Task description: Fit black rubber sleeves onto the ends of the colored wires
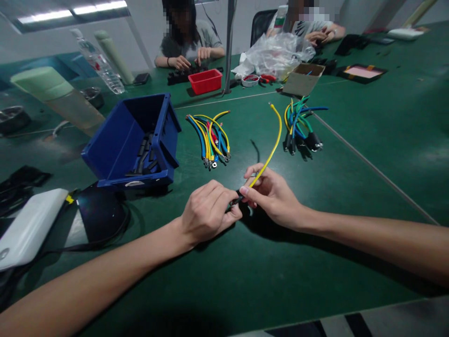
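Between my right thumb and fingers runs a yellow wire [277, 135], its far end curving up and away. My right hand [271, 192] is closed on it near the lower end. My left hand [210, 208] pinches a black sleeve [237, 200] at that end; its fingers partly cover the sleeve. Beyond my hands lies a bundle of yellow, blue and red wires [210, 140] with metal lugs. To the right sits another bundle of green, blue and yellow wires [300, 124], with black sleeves on its near ends.
A blue bin [131, 135] with black sleeves inside stands at the left, near a white power bank [33, 227]. Farther off are a red tray [206, 82], a cardboard box [303, 79] and a plastic bag [273, 54]. Two people sit across the green table [315, 285].
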### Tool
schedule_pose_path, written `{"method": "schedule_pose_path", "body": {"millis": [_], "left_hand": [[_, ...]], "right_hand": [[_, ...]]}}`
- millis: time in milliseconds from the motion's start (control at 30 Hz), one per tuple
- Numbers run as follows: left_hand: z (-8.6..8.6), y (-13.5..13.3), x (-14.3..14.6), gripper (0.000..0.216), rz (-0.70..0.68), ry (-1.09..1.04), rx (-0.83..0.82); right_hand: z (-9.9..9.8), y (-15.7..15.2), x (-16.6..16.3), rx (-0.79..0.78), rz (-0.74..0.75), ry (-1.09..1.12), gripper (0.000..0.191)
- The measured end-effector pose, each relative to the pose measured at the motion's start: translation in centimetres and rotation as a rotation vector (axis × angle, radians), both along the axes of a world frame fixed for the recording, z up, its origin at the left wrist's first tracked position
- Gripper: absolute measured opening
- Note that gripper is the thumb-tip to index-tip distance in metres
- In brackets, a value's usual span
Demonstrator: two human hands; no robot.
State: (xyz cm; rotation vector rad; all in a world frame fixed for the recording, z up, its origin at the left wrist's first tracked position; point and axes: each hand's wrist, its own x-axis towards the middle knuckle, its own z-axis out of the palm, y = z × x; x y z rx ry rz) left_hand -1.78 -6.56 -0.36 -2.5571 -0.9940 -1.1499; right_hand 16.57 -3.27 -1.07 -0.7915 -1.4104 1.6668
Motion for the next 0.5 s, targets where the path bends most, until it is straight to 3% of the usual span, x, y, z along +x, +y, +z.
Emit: {"method": "schedule_pose_path", "body": {"millis": [300,500], "left_hand": [[-0.24,-0.09,-0.24,0.011,-0.026,-0.018,0.032],[-0.01,-0.33,-0.09,0.008,0.037,0.011,0.019]], "right_hand": [[-0.19,0.11,0.13,0.019,0.021,-0.001,0.033],[-0.05,-0.07,0.09,0.024,0.037,-0.015,0.033]]}}
